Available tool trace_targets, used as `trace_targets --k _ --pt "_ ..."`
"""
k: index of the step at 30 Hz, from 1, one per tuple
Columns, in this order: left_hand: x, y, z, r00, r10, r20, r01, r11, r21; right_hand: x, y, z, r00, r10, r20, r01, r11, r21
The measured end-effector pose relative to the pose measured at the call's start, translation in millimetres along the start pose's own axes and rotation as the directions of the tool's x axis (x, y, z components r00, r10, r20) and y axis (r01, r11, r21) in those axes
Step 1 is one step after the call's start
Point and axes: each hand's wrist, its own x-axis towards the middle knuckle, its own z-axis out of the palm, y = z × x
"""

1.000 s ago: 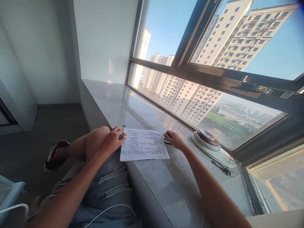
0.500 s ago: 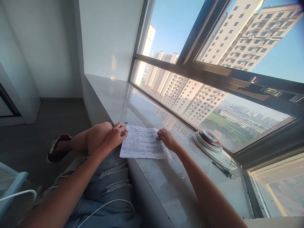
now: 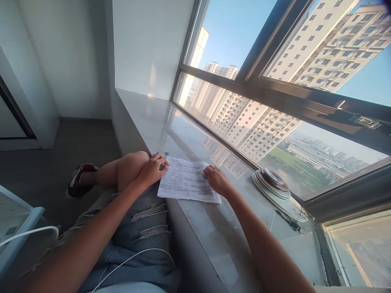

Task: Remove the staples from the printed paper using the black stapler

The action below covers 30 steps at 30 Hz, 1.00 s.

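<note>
A white sheet of paper (image 3: 186, 179) with printed lines and some handwritten marks lies on the grey window ledge, its near left corner jutting past the ledge edge. At its left edge is my left hand (image 3: 155, 169), fingers curled around a small dark thing (image 3: 162, 166) whose kind I cannot make out. My right hand (image 3: 216, 180) rests over the right part of the paper with its fingers bent together. A bit of something dark shows at those fingertips, mostly hidden by the hand.
A stack of round plate-like discs (image 3: 271, 183) stands on the ledge (image 3: 210, 236) by the window, with a dark corded item (image 3: 290, 221) beside it. A white cable (image 3: 134, 260) crosses my lap. A pale blue-white frame (image 3: 21, 228) stands at lower left.
The view has shifted slightly, so the scene sits a little to the right. My right fingers now cover more of the dark spot on the paper. The left hand keeps its curled pose.
</note>
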Motion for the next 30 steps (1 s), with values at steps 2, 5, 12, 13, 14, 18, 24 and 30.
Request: trace_targets --k 2,5,12,13,14,18,24,30 --pt "0 -1 0.7 1.000 0.006 -0.011 -0.006 1.000 0.000 2 3 0 0.999 0.013 -0.032 -0.012 0.999 0.051" --pt "0 -2 2.2 1.000 0.013 -0.022 -0.013 1.000 -0.007 2 13 -5 0.998 0.011 -0.065 -0.002 0.990 0.139" --pt "0 -1 1.6 1.000 -0.004 -0.014 0.004 1.000 -0.013 -12 57 -23 0.994 -0.010 0.111 -0.008 0.987 0.161" --pt "0 -1 1.1 1.000 -0.003 -0.014 0.003 1.000 -0.015 -15 65 -23 0.992 -0.002 0.123 -0.021 0.983 0.183" --pt "0 0 0.5 1.000 -0.001 -0.015 0.001 1.000 -0.017 -17 73 -22 0.992 0.006 0.127 -0.032 0.978 0.206" --pt "-1 4 -2.8 1.000 -0.006 -0.008 0.006 1.000 -0.022 -22 102 -14 0.993 0.105 0.060 -0.115 0.972 0.206" --pt "-3 10 -8.4 1.000 -0.027 0.013 0.028 0.999 -0.042 -24 124 4 0.923 0.364 -0.128 -0.337 0.922 0.191" --pt "-2 12 -9.0 1.000 -0.023 -0.008 0.023 0.998 -0.055 -25 124 11 0.907 0.372 -0.195 -0.329 0.918 0.222"
